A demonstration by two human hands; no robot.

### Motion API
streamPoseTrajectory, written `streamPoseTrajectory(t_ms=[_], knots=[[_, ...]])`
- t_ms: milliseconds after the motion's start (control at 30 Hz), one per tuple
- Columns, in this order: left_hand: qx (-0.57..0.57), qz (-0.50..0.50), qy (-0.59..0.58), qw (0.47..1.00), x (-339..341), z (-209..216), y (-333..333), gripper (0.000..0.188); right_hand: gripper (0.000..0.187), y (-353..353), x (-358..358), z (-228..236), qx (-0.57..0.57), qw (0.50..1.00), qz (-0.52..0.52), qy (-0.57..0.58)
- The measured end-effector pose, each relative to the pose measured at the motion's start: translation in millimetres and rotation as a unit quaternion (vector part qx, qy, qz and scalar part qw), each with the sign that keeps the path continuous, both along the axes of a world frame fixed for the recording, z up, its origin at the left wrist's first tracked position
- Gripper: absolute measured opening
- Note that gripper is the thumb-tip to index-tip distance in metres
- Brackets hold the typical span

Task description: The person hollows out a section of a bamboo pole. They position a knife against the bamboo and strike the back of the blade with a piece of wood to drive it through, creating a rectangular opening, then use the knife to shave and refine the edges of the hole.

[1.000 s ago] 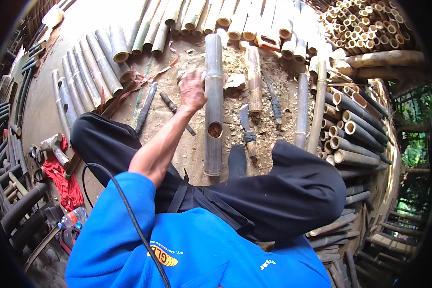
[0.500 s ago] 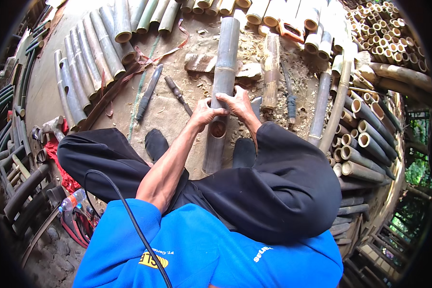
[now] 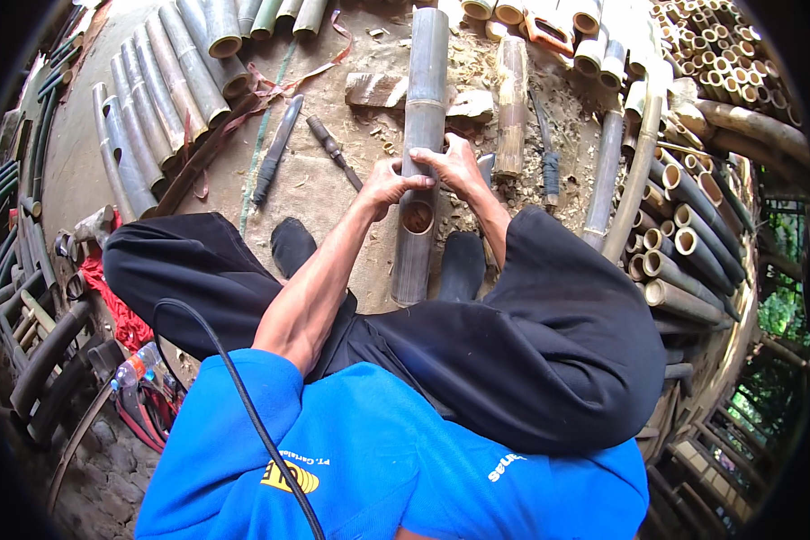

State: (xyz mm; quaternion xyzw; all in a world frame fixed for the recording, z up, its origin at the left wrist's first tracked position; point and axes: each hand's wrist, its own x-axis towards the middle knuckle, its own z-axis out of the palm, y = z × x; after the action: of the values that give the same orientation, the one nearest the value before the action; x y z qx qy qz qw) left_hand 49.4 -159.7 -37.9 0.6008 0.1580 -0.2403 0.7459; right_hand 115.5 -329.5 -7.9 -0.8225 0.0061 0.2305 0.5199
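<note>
A long grey bamboo tube (image 3: 426, 81) lies pointing away from me between my feet, its middle over a wooden block (image 3: 375, 90). An oval opening cut in its upper side shows a reddish-brown inside. Just beyond that opening, my left hand (image 3: 390, 186) grips the tube's left side. My right hand (image 3: 454, 165) is closed round the right side, its thumb across the top near the left thumb. The undersides of both hands are hidden. To the left lie a chisel-like tool with a wooden handle (image 3: 324, 135) and a knife with a dark wrapped handle (image 3: 267, 175).
Right of the tube are a peeled bamboo piece (image 3: 511, 108) and a thin blade with a wrapped handle (image 3: 549, 171). Bamboo tubes stand in rows at the left (image 3: 157, 81) and in stacks at the right (image 3: 684, 243). An orange-handled saw (image 3: 549, 34) lies at the back. Shavings litter the ground.
The whole view has shifted slightly, so most things sit higher in the picture. Both hands keep their hold on the bamboo tube near the cut opening.
</note>
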Motion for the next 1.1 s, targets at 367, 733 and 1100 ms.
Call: streamPoseTrajectory(t_ms=[367, 733, 1100], knots=[[0.053, -0.030, 0.011, 0.998, 2, 6, -4, 0.048, 0.062, -7, -1, -7, 0.012, 1.000, -0.013, -0.011], [0.042, -0.024, 0.023, 0.999, 4, 3, -2, 0.050, 0.066, -6, 0, -2, -0.008, 1.000, -0.011, 0.018], [0.190, -0.046, 0.053, 0.979, 19, 2, -1, 0.061, 0.089, -24, -35, 24, -0.080, 0.993, -0.011, -0.087]])
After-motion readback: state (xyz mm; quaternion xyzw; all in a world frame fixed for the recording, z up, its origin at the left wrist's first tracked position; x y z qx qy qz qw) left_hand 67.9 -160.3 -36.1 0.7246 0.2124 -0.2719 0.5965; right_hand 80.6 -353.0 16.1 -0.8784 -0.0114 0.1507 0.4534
